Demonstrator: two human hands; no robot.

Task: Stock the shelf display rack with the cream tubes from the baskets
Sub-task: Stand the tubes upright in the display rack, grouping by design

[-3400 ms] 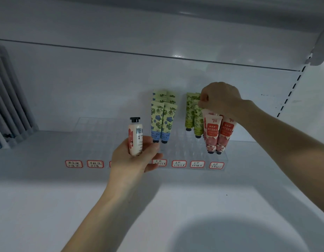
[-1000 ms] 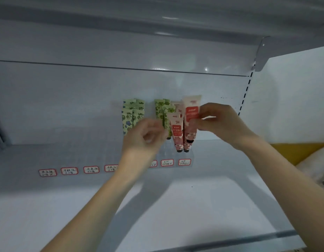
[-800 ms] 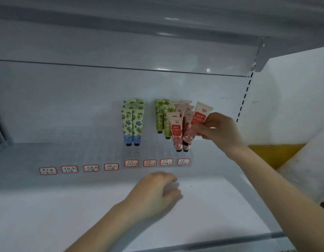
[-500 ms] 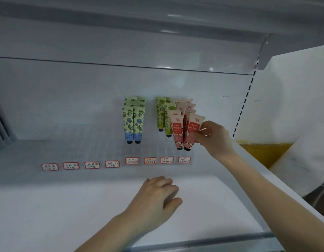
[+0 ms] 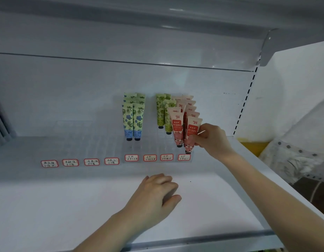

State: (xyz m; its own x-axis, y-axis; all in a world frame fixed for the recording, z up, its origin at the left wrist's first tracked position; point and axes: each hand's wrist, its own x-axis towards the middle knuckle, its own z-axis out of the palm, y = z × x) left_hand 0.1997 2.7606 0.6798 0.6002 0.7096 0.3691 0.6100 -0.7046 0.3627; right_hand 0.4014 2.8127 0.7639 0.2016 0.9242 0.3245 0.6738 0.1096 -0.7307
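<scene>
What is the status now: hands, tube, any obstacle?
Right hand pinches front red tube, cap down in rack rightmost column. Left hand rests on shelf, holding nothing. No obstacle seen.

red-edged white paper labels (image 5: 131,158) beyond left hand (image 5: 157,193): writing too small | pink cream tubes (image 5: 187,99) behind front pink tube (image 5: 192,130) in right hand (image 5: 211,140): mostly hidden

Eight labels (image 5: 131,158), two hands (image 5: 157,195) — tubes (image 5: 177,127) of three kinds, counts unclear behind front rows
</scene>
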